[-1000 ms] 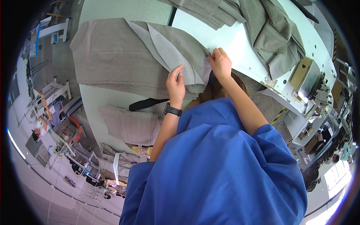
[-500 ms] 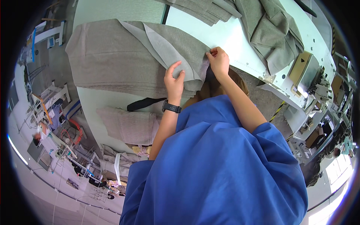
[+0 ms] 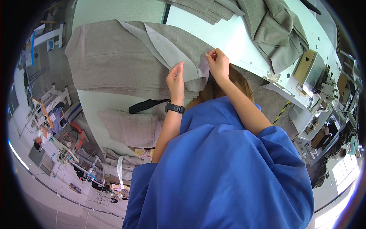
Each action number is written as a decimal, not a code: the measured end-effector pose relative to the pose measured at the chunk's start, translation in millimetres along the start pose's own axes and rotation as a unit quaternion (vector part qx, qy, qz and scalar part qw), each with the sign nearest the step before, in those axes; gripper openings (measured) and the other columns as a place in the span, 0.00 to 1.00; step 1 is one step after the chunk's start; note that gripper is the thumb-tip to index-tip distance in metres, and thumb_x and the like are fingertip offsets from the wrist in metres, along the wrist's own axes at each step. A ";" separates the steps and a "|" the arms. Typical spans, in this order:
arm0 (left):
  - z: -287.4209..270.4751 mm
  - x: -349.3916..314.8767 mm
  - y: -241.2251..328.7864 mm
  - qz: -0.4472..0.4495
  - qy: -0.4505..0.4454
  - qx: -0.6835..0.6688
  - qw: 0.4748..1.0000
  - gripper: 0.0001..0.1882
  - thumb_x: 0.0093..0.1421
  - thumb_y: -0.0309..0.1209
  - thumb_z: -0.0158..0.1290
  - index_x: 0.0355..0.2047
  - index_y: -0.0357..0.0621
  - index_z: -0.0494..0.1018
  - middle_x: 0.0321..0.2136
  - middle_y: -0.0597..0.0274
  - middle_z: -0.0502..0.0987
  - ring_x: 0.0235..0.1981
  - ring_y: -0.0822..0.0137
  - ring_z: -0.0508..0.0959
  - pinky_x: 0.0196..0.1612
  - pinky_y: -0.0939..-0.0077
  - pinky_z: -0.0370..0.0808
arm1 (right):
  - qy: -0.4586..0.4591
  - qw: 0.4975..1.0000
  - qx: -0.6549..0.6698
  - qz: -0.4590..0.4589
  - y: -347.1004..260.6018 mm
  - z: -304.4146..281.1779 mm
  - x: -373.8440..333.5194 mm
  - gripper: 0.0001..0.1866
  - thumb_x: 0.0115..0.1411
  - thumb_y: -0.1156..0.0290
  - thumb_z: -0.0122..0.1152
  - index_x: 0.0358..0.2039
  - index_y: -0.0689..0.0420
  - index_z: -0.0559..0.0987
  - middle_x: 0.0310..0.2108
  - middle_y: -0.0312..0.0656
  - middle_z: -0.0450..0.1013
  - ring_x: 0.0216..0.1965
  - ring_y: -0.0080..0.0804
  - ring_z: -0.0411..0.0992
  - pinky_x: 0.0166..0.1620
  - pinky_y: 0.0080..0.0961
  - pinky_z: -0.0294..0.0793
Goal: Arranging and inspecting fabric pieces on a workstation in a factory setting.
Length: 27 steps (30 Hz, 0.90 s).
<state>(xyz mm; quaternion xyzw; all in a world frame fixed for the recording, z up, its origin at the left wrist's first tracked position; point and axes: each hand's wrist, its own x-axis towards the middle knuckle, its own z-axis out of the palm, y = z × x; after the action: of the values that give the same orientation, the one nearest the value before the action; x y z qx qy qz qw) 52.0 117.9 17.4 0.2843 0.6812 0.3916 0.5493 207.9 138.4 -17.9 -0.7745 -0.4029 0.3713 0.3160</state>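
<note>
A stack of grey-brown cloth pieces (image 3: 114, 63) lies across the table in front of me. Its upper layer is folded back, showing a paler grey underside (image 3: 162, 45). My right hand (image 3: 219, 68) is closed in a pinch at the right edge of the top piece, its fingertips against the cloth. Over the folded-back flap, my left hand (image 3: 175, 84) has thumb and fingers pressed together. Whether anything thin is between them is too small to make out. A dark watch (image 3: 175, 108) is on my left wrist.
A sewing machine (image 3: 324, 86) stands on the white table (image 3: 244, 42) at the right. More grey cloth (image 3: 280, 34) is heaped at the far right. Nearer left lie a black strip (image 3: 146, 106) and another folded cloth stack (image 3: 131, 128). Workstations line the left side.
The fingers of my left hand have closed from spread to pressed together. My right hand has shifted slightly left along the cloth edge, its fingers more curled.
</note>
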 end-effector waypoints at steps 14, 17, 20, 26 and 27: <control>-5.4 -2.9 -2.9 0.111 -0.003 0.060 0.992 0.14 0.50 0.17 0.49 0.39 0.38 0.74 0.29 0.71 0.73 0.16 0.85 0.58 0.17 0.88 0.55 | 0.065 0.996 -0.057 -0.015 12.2 7.0 4.1 0.09 0.47 0.74 0.62 0.26 0.63 0.73 0.25 0.44 0.70 0.26 0.35 0.71 0.33 0.28 0.70; -4.1 -3.6 -0.7 0.096 -0.005 0.054 0.994 0.14 0.50 0.17 0.50 0.38 0.38 0.74 0.27 0.73 0.72 0.16 0.86 0.57 0.17 0.88 0.53 | 0.059 0.997 -0.055 -0.009 10.4 7.6 3.0 0.09 0.47 0.73 0.62 0.27 0.63 0.73 0.26 0.44 0.70 0.26 0.36 0.70 0.34 0.29 0.70; -3.8 -3.9 2.4 0.046 -0.011 0.057 0.997 0.14 0.50 0.17 0.50 0.38 0.38 0.74 0.24 0.74 0.71 0.15 0.86 0.56 0.16 0.88 0.53 | 0.042 0.997 -0.065 -0.001 8.5 6.5 0.9 0.08 0.47 0.73 0.62 0.27 0.63 0.73 0.26 0.45 0.70 0.26 0.36 0.70 0.34 0.29 0.69; -4.9 -0.8 2.2 0.060 -0.023 0.053 0.997 0.14 0.50 0.17 0.50 0.38 0.38 0.74 0.23 0.75 0.69 0.15 0.86 0.56 0.16 0.88 0.52 | 0.071 0.996 -0.052 -0.008 8.4 5.4 -0.3 0.08 0.48 0.72 0.61 0.26 0.63 0.74 0.26 0.45 0.70 0.27 0.35 0.70 0.33 0.28 0.69; -5.0 0.1 1.3 0.068 -0.025 0.060 0.996 0.14 0.50 0.17 0.50 0.38 0.38 0.74 0.23 0.75 0.69 0.15 0.86 0.56 0.16 0.88 0.52 | 0.087 0.995 -0.046 0.015 8.8 5.5 0.6 0.08 0.48 0.72 0.61 0.26 0.63 0.74 0.26 0.45 0.70 0.27 0.35 0.70 0.33 0.28 0.69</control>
<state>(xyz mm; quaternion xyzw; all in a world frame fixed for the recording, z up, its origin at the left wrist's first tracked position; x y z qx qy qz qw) 47.1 117.6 19.0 0.3718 0.6687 0.3792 0.5205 207.1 135.7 -27.9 -0.8238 -0.3787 0.2879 0.3084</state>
